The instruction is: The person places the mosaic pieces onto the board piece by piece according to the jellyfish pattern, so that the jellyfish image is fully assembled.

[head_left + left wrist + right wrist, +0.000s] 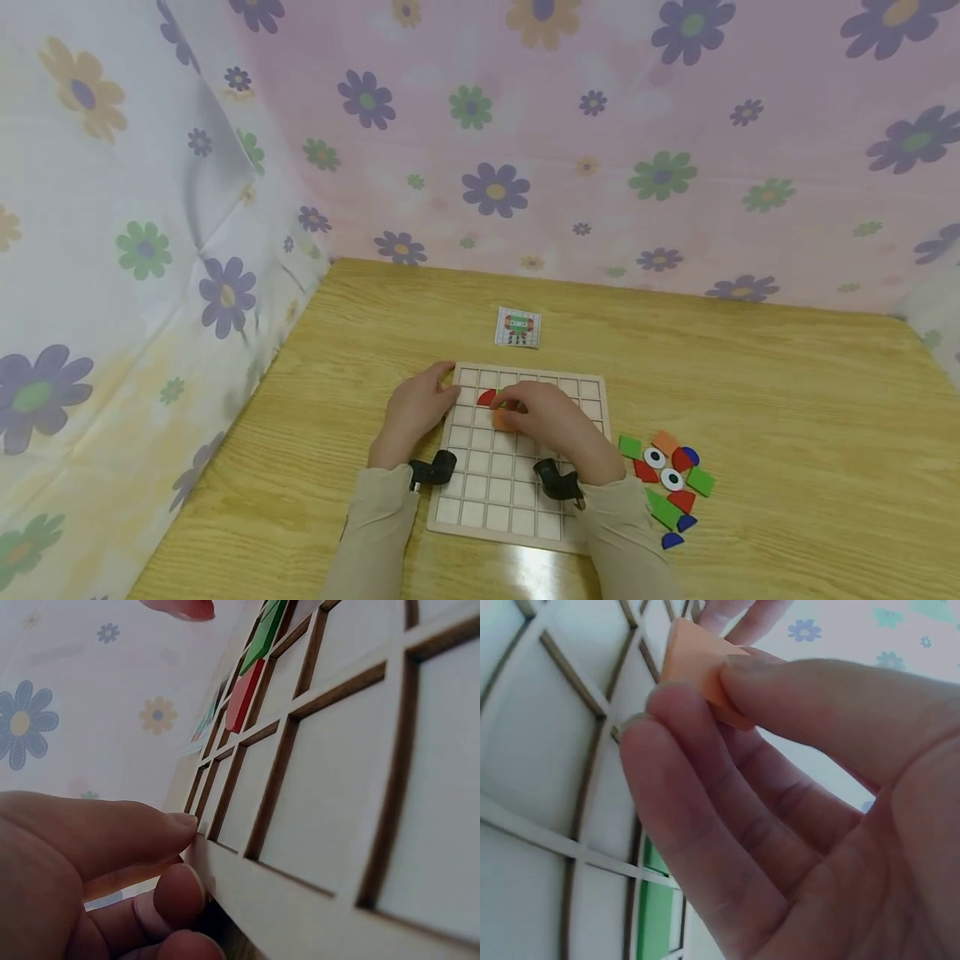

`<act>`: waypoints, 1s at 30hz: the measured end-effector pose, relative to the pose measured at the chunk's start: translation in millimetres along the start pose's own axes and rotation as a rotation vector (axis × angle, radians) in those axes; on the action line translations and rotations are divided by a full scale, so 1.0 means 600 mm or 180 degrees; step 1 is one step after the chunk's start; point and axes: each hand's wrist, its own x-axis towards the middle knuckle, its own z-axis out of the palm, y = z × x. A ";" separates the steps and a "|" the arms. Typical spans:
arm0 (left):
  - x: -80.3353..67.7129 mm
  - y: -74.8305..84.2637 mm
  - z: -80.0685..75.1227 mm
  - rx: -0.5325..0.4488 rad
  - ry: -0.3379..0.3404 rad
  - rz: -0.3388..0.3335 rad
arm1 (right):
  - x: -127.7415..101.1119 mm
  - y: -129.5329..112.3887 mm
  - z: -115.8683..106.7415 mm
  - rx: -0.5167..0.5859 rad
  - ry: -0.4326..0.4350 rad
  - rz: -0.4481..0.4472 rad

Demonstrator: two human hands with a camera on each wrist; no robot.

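Note:
A wooden grid board (465, 508) lies on the table. My left hand (416, 408) holds its left edge, the thumb at the rim and the other fingers curled by the side in the left wrist view. Between right thumb and fingers, my right hand (551, 417) pinches an orange square tile (697, 664) over the upper part of the board. A red quarter-circle piece (487, 397) sits in a cell near the top left. Beside it lies a green piece (264, 634), mostly covered by the right hand in the head view.
A small picture card (517, 327) lies beyond the board. To the right are loose pieces: green squares (701, 481), an orange piece (664, 442), red quarter circles (681, 501), blue half circles (672, 541) and eye discs (655, 457). Flowered cloth (525, 167) stands behind the table.

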 end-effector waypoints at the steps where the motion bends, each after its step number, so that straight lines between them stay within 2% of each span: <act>1: 0.000 -0.001 0.000 0.0016 0.0001 0.0009 | 0.002 0.000 0.003 -0.0017 0.0022 0.0002; 6: 0.000 -0.003 0.000 0.0049 0.0028 0.0007 | 0.009 -0.001 0.014 -0.0133 0.0282 0.0095; 10: 0.000 -0.002 0.000 0.0048 0.0015 -0.0017 | 0.013 -0.004 0.022 -0.0191 0.0473 0.0052; 17: 0.000 0.001 0.000 0.0137 0.0086 0.0099 | 0.025 -0.014 0.037 -0.0295 0.0511 0.0090; 24: -0.001 0.002 -0.001 0.0148 0.0053 0.0090 | 0.021 -0.022 0.044 -0.0277 0.0507 0.0142; 30: -0.002 0.002 0.000 0.0155 0.0084 0.0076 | 0.021 -0.024 0.047 -0.0326 0.0624 0.0122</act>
